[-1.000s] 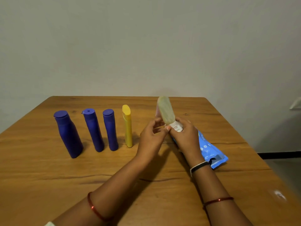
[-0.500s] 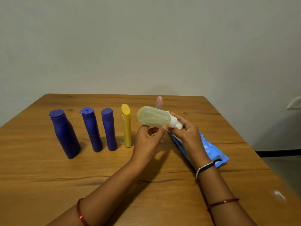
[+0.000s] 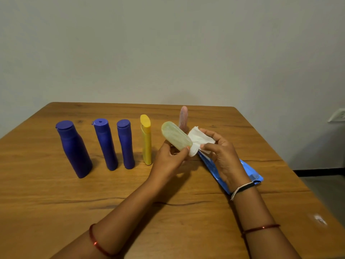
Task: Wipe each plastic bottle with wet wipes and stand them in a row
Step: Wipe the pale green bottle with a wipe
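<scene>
Tilting now leftward above the tabletop, the green bottle sits pinched in the left hand; the right hand pinches an unfolded wipe at its cap, so wiping continues.

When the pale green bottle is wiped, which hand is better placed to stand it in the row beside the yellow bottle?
Left. The left hand already grips the pale green bottle and is nearer the yellow bottle; the right hand holds the wet wipe.
</scene>
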`<state>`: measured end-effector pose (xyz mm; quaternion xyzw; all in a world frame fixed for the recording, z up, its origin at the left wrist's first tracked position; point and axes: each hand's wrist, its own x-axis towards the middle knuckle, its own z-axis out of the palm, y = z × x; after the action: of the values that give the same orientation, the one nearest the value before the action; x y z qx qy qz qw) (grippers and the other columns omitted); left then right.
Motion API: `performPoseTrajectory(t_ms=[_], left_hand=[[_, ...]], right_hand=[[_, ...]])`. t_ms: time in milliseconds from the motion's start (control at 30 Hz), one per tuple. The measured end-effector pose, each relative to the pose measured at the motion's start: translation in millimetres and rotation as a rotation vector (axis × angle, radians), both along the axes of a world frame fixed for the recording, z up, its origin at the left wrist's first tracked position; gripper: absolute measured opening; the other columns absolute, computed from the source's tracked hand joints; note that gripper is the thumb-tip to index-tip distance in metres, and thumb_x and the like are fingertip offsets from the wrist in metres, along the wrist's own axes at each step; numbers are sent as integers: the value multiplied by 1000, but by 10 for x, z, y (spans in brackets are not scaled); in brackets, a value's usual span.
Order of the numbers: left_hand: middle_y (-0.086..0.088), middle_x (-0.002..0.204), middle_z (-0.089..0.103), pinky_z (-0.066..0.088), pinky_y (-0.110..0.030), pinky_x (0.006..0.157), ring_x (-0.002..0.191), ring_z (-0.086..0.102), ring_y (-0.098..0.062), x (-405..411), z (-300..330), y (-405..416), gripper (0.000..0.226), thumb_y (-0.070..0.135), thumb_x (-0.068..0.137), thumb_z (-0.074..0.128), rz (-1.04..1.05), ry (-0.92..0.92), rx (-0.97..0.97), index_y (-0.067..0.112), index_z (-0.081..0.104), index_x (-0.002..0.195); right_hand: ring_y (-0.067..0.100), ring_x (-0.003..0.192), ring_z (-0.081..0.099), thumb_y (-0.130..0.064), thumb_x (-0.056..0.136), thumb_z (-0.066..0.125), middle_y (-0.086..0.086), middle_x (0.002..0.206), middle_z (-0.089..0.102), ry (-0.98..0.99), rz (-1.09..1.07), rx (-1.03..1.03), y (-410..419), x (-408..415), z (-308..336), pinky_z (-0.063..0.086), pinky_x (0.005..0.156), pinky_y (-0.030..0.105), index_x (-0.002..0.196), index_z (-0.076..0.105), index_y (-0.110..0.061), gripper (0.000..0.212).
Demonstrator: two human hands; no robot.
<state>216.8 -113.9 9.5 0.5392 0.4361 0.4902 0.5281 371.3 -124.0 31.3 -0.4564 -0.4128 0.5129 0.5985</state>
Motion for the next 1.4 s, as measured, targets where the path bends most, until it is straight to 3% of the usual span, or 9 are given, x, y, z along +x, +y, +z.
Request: performPoseTrajectory(t_ms=[133, 367, 567, 733, 833, 933, 1100, 1200, 1400], left_hand=[[-19, 101, 68, 52, -58, 86, 97, 66, -39, -19, 35, -1, 7, 22, 93, 60, 1, -21, -18, 23, 63, 99], [-8, 102, 69, 55, -23, 74, 89, 66, -15, -8, 90, -18, 18, 20, 100, 46, -95, -59, -103, 22, 64, 101], [-7, 108, 72, 52, -52, 92, 104, 67, -27, -78, 61, -17, 25, 31, 86, 69, -177, -12, -145, 25, 69, 110], [3, 105, 65, 58, -28, 75, 95, 67, -16, -104, 104, 1, 37, 17, 86, 68, -14, 50, -73, 23, 56, 121], [-5, 109, 62, 58, -41, 83, 97, 68, -21, -105, 61, 12, 37, 20, 82, 73, 64, -5, -123, 24, 53, 112], [-10, 104, 68, 58, -36, 84, 98, 69, -23, -80, 62, -11, 26, 16, 86, 69, 83, -160, -185, 13, 56, 108], [-10, 106, 69, 58, -30, 80, 101, 66, -19, -73, 28, 21, 20, 16, 84, 69, 19, -410, -437, 8, 60, 101], [-10, 102, 69, 56, -28, 82, 99, 65, -18, -86, 31, 34, 14, 15, 86, 66, -13, -511, -462, 8, 60, 98], [-13, 89, 72, 58, -26, 76, 87, 68, -20, -147, 111, 41, 15, 14, 87, 65, -20, -662, -548, 4, 63, 98]], right_hand=[[19, 86, 67, 21, 77, 51, 9, 99, 70, -21, 43, -46, 20, -29, -44, 57, 71, 24, 110, 63, -6, 44], [22, 88, 64, 16, 76, 58, 9, 96, 68, -62, 22, -60, 31, -100, -103, 53, 82, 35, 105, 61, -6, 36], [35, 98, 64, -7, 73, 76, 18, 107, 67, -86, -26, -79, 58, -154, -212, 53, 87, 50, 101, 63, -12, 31], [28, 90, 64, -13, 87, 63, 21, 100, 68, 50, -124, -129, 106, -114, -241, 50, 89, 43, 98, 64, -4, 14], [6, 85, 62, -17, 92, 57, 4, 93, 69, -203, -341, -5, 100, -86, -222, 49, 81, 26, 89, 65, -14, 8], [-5, 84, 58, -12, 89, 61, -13, 89, 63, -390, -510, 191, 33, -125, -164, 46, 72, 11, 88, 62, -18, 6], [0, 106, 58, 5, 85, 61, -8, 113, 65, -679, -508, 532, -43, -180, -166, 45, 88, 15, 111, 66, -10, 31], [5, 122, 49, 11, 82, 54, -2, 130, 56, -830, -403, 598, -26, -242, -250, 41, 101, 23, 120, 63, -12, 45], [10, 126, 47, 16, 75, 53, -3, 128, 56, -1005, -227, 717, -84, -324, -323, 36, 107, 24, 115, 66, -5, 47]])
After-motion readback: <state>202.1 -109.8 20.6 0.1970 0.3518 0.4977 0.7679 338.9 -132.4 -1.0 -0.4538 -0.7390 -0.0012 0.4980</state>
